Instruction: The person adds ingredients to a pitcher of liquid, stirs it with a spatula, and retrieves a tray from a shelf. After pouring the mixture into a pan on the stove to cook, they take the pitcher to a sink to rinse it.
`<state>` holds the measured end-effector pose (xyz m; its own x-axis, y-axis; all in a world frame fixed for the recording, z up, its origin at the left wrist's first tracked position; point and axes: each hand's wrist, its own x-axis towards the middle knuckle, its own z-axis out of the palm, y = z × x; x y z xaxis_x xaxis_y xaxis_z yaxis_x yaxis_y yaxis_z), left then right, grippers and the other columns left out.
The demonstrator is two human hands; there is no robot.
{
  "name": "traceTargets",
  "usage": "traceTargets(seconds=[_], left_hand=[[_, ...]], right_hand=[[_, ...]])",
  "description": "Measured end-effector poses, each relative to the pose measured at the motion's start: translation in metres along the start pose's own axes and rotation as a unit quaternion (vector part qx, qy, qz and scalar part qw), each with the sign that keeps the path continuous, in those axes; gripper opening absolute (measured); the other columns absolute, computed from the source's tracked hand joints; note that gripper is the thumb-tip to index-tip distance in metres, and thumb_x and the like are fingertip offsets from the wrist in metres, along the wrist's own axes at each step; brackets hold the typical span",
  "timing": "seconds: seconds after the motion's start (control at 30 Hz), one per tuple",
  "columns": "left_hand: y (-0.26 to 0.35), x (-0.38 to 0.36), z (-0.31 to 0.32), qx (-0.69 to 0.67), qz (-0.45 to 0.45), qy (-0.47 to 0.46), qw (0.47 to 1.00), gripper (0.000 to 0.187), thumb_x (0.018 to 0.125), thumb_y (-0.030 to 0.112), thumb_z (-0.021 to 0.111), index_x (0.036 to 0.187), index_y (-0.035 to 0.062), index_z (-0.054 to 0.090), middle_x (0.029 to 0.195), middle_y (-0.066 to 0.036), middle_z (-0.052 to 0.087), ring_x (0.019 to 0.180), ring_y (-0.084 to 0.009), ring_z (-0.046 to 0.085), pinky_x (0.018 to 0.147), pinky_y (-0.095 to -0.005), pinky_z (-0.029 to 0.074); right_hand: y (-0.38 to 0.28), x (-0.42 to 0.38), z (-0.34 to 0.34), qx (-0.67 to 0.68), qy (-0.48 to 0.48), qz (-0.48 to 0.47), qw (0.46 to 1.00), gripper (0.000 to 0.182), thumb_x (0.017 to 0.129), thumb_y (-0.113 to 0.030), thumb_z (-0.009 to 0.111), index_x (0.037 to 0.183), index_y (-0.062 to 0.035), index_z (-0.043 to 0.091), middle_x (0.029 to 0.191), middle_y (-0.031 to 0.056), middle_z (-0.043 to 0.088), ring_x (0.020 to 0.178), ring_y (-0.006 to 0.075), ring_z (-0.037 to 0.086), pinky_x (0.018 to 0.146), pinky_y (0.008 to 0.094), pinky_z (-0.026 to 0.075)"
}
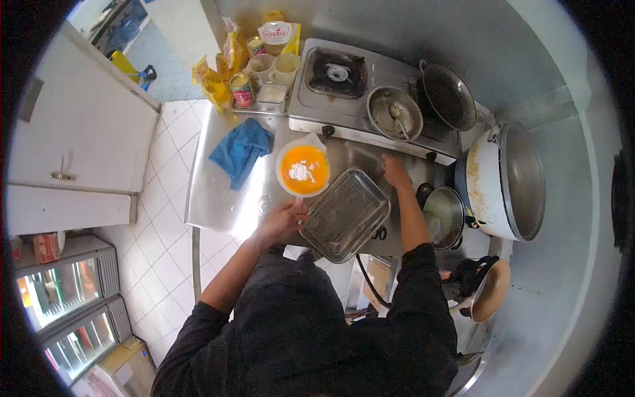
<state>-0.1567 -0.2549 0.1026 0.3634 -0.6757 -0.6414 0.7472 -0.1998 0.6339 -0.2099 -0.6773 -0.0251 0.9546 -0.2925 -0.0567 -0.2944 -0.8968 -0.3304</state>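
Measuring jug [303, 169] of orange liquid: handle pinched by left hand [283, 221] | right hand [395, 172] flat, fingers spread, on bench [218, 198] beside glass dish [344, 215]

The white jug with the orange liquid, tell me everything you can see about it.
The white jug looks like plastic, round-mouthed with a pouring spout on its far rim. It is filled most of the way with bright orange liquid, with a white blob on the surface. It stands upright at the steel counter, between the blue cloth and the glass baking dish. The left hand grips its near side, apparently at a handle.
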Motion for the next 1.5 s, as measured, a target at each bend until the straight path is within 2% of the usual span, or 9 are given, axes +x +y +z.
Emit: traceTargets(seconds=[0.23,0.43,0.47,0.67,0.93,1.03,1.13,1.27,1.5], left_hand=[[-0.013,0.008,-0.011,0.045,0.021,-0.010,0.999,0.047,0.098,0.049,0.039,0.112,0.0061,0.053,0.110,-0.006,0.053,0.100,-0.0174,0.050,0.088,-0.0379,0.044],[-0.025,0.022,-0.018,0.138,0.067,0.017,0.988,0.052,0.098,0.049,0.038,0.106,0.0039,0.062,0.098,-0.006,0.063,0.094,-0.0199,0.057,0.084,-0.0348,0.044],[-0.027,0.022,-0.017,0.178,0.104,0.033,0.978,0.051,0.099,0.048,0.038,0.107,0.0025,0.061,0.097,-0.006,0.062,0.093,-0.0185,0.056,0.084,-0.0329,0.044],[-0.023,0.017,-0.017,0.232,0.213,0.071,0.946,0.043,0.098,0.038,0.045,0.105,-0.0001,0.063,0.097,-0.009,0.063,0.092,-0.0179,0.057,0.084,-0.0311,0.045],[-0.018,0.019,-0.036,0.318,0.329,0.037,0.888,0.029,0.094,0.027,0.053,0.096,-0.0014,0.059,0.084,-0.015,0.061,0.080,-0.0210,0.058,0.074,-0.0377,0.046],[-0.010,0.017,-0.038,0.351,0.298,0.003,0.888,0.028,0.092,0.025,0.053,0.095,-0.0019,0.059,0.086,-0.023,0.062,0.083,-0.0362,0.062,0.074,-0.0438,0.046],[-0.008,0.019,-0.039,0.365,0.318,0.003,0.875,0.027,0.093,0.024,0.053,0.094,-0.0023,0.057,0.077,-0.019,0.058,0.074,-0.0224,0.056,0.069,-0.0395,0.045],[-0.015,0.026,-0.039,0.360,0.304,-0.003,0.882,0.029,0.094,0.026,0.052,0.097,-0.0015,0.058,0.081,-0.018,0.061,0.079,-0.0240,0.059,0.073,-0.0406,0.046],[-0.027,0.035,-0.042,0.366,0.292,0.026,0.883,0.030,0.094,0.029,0.051,0.095,0.0001,0.059,0.086,-0.021,0.063,0.084,-0.0329,0.061,0.077,-0.0424,0.046]], right_hand=[[-0.119,-0.048,-0.174,0.359,0.026,-0.044,0.932,0.005,0.087,-0.008,0.056,0.089,-0.0030,0.054,0.082,0.0109,0.061,0.074,0.0221,0.058,0.076,0.0346,0.048],[-0.219,-0.057,-0.259,0.667,0.068,-0.156,0.725,0.038,0.100,-0.039,0.041,0.071,-0.0143,0.037,0.051,-0.0014,0.033,0.045,0.0111,0.034,0.045,0.0287,0.035],[-0.243,-0.057,-0.264,0.680,0.123,-0.131,0.710,0.042,0.101,-0.044,0.034,0.069,-0.0160,0.033,0.048,-0.0042,0.021,0.041,0.0096,0.019,0.039,0.0285,0.022],[-0.344,-0.053,-0.281,0.745,0.239,-0.168,0.600,0.058,0.092,-0.064,0.033,0.064,-0.0133,0.035,0.047,-0.0019,0.025,0.041,0.0110,0.021,0.040,0.0274,0.016],[-0.390,-0.028,-0.212,0.649,0.402,-0.031,0.645,0.052,0.090,-0.056,0.037,0.061,-0.0124,0.034,0.049,-0.0012,0.028,0.044,0.0104,0.025,0.045,0.0267,0.020],[-0.391,-0.026,-0.198,0.647,0.410,-0.021,0.642,0.045,0.091,-0.046,0.038,0.061,-0.0128,0.033,0.050,-0.0012,0.028,0.045,0.0099,0.024,0.045,0.0266,0.019],[-0.387,-0.025,-0.185,0.628,0.402,-0.022,0.666,0.039,0.091,-0.037,0.037,0.061,-0.0127,0.032,0.050,-0.0014,0.027,0.045,0.0096,0.023,0.044,0.0268,0.018],[-0.370,-0.018,-0.158,0.614,0.369,0.011,0.697,0.034,0.089,-0.030,0.036,0.061,-0.0126,0.031,0.049,-0.0016,0.024,0.045,0.0094,0.020,0.044,0.0274,0.014],[-0.375,-0.026,-0.181,0.737,0.357,-0.029,0.573,0.033,0.088,-0.028,0.034,0.060,-0.0124,0.029,0.049,-0.0017,0.022,0.046,0.0092,0.017,0.043,0.0280,0.013]])
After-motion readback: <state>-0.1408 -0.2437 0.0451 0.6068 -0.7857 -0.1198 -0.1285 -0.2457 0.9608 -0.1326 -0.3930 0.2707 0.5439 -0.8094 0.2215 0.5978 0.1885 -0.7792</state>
